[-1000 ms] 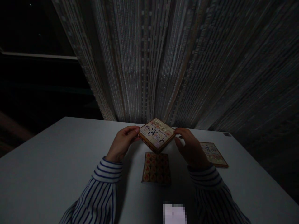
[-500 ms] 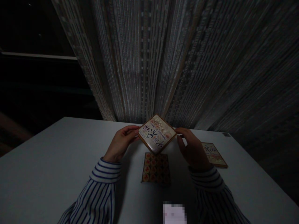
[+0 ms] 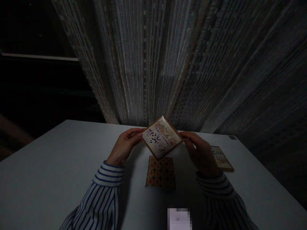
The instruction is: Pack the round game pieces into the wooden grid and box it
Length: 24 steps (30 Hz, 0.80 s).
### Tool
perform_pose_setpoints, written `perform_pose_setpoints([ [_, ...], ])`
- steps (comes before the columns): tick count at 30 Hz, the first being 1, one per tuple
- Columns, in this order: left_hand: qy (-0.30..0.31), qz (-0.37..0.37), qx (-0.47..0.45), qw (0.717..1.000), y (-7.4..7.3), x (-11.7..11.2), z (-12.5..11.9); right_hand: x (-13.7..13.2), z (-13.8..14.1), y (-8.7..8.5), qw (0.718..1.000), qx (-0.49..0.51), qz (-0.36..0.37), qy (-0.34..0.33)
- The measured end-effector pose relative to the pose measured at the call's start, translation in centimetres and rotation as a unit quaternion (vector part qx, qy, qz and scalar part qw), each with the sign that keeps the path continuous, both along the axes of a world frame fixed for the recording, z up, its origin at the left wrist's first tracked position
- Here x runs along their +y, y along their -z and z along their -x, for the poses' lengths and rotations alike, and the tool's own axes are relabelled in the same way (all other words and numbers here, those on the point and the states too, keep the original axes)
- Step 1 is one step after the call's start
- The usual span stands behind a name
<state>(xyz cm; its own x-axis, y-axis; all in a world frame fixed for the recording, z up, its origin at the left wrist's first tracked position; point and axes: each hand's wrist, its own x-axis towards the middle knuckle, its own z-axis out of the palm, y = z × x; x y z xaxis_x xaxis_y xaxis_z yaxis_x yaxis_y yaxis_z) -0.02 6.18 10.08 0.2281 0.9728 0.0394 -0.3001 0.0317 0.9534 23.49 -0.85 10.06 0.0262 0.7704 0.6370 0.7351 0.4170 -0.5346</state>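
Both hands hold up a square printed box lid (image 3: pixel 161 137) by opposite corners, tilted with its face toward me. My left hand (image 3: pixel 124 146) pinches its left corner and my right hand (image 3: pixel 201 153) grips its right corner. Below the lid, on the white table (image 3: pixel 48 169), lies an open tray (image 3: pixel 160 172) filled with several round wooden pieces marked in red. Both sleeves are blue-and-white striped.
A second printed flat piece (image 3: pixel 222 158) lies on the table to the right, partly hidden behind my right hand. A striped curtain (image 3: pixel 168 64) hangs behind the table's far edge. A dark window area is at the left. The room is dim.
The lid has been raised slightly and tilted more steeply toward me. Both hands stay on its corners. The tray of pieces has not moved.
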Motion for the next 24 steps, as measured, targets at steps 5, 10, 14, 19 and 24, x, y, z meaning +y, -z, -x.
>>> perform_pose_setpoints([
  [5, -0.021, -0.013, 0.029, 0.999, 0.3, 0.2, 0.2, -0.1, 0.0, 0.2, 0.994, 0.019, 0.103, 0.003],
  [10, -0.004, -0.033, 0.077, 0.996, 0.0, -0.1, 0.3, 0.0, 0.1, 0.7, 0.986, 0.051, 0.153, -0.032],
  [14, 0.032, -0.074, 0.144, 0.986, -0.3, -0.6, 0.3, 0.1, 0.5, 0.9, 0.981, 0.093, 0.167, -0.044],
  [19, 0.071, -0.120, 0.194, 0.971, -0.8, -1.1, 0.3, -0.1, 0.8, 0.9, 0.979, 0.060, 0.181, -0.072],
  [24, 0.082, -0.145, 0.216, 0.962, -1.2, -1.4, 0.2, -0.1, 0.8, 0.9, 0.978, 0.015, 0.187, -0.095],
])
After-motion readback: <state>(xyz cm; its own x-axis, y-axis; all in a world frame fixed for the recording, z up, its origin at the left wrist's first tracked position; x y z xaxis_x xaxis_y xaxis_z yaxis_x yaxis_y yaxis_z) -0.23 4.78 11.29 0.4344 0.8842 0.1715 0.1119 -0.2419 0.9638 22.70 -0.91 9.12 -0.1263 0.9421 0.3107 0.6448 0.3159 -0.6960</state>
